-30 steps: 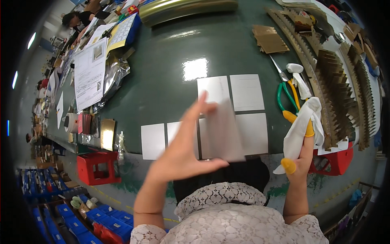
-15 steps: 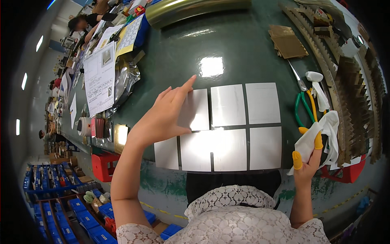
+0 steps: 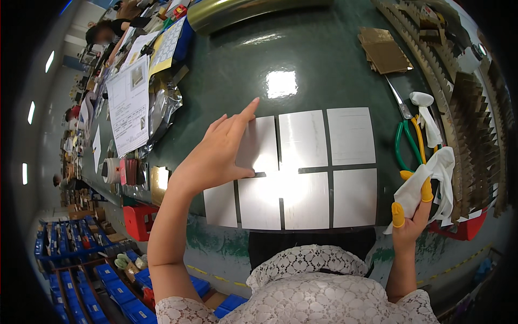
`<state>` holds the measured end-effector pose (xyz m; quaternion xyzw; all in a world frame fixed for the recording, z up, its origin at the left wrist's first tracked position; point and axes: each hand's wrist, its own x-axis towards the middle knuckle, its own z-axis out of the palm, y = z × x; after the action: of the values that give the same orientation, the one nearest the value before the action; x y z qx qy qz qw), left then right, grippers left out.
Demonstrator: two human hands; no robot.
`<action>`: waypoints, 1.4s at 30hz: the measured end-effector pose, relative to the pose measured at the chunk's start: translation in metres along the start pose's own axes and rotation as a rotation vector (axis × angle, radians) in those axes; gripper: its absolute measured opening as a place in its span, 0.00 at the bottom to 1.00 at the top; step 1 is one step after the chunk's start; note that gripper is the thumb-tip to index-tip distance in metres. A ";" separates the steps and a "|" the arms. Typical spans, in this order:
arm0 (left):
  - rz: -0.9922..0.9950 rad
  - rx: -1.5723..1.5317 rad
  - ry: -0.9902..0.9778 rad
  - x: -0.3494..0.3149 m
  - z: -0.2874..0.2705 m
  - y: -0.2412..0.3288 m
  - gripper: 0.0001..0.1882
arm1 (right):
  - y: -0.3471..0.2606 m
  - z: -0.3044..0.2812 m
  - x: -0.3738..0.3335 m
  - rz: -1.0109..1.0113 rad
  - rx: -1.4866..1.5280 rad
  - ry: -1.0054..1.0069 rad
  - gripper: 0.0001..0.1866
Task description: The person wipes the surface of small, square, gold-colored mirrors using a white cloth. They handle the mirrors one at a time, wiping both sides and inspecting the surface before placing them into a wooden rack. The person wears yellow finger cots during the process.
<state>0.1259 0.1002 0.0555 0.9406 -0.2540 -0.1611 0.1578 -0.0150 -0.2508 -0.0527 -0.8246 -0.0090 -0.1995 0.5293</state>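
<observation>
Shiny silver-grey rectangular sheets lie in two rows on the dark green tabletop. Over the left edge of one upper-row sheet [image 3: 261,146] rests my left hand [image 3: 216,151], fingers spread, the thumb at its lower edge and the forefinger reaching past its upper edge. My right hand [image 3: 413,221], with yellow finger cots on the thumb and some fingers, grips a bunched white cloth [image 3: 415,189] at the table's right front. Beyond the cloth lie scissors [image 3: 404,137] with green and yellow handles, and another crumpled white cloth [image 3: 426,116].
Brown square pieces [image 3: 384,51] are stacked at the far right, beside long toothed strips [image 3: 469,135]. A gold-green roll [image 3: 248,13] lies across the back. Printed papers [image 3: 129,105] stand at left, near pinkish blocks [image 3: 128,171]. A red stool [image 3: 138,221] is below the left table edge.
The view has shifted slightly. Both hands keep nearly the same places, the left over the sheet and the right on the cloth.
</observation>
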 end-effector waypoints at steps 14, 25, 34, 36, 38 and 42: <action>-0.016 -0.010 -0.005 -0.002 0.002 -0.004 0.66 | 0.001 0.000 -0.003 0.012 0.007 0.011 0.42; -0.009 -0.025 -0.013 0.001 0.001 -0.004 0.66 | 0.004 0.000 -0.004 0.005 0.003 0.008 0.43; -0.008 -0.031 -0.004 0.003 0.002 -0.005 0.65 | 0.004 -0.001 -0.004 0.008 -0.017 -0.002 0.43; -0.007 -0.027 -0.003 0.003 0.002 -0.005 0.65 | 0.004 -0.001 -0.004 0.013 -0.011 -0.001 0.43; -0.013 -0.024 -0.004 0.001 0.001 -0.005 0.65 | 0.003 -0.001 -0.004 0.015 -0.008 -0.004 0.43; -0.006 -0.020 -0.002 0.001 0.002 -0.006 0.65 | 0.002 -0.001 -0.004 0.022 -0.015 -0.012 0.43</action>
<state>0.1286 0.1036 0.0513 0.9395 -0.2497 -0.1650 0.1663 -0.0185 -0.2523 -0.0556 -0.8297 -0.0014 -0.1888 0.5254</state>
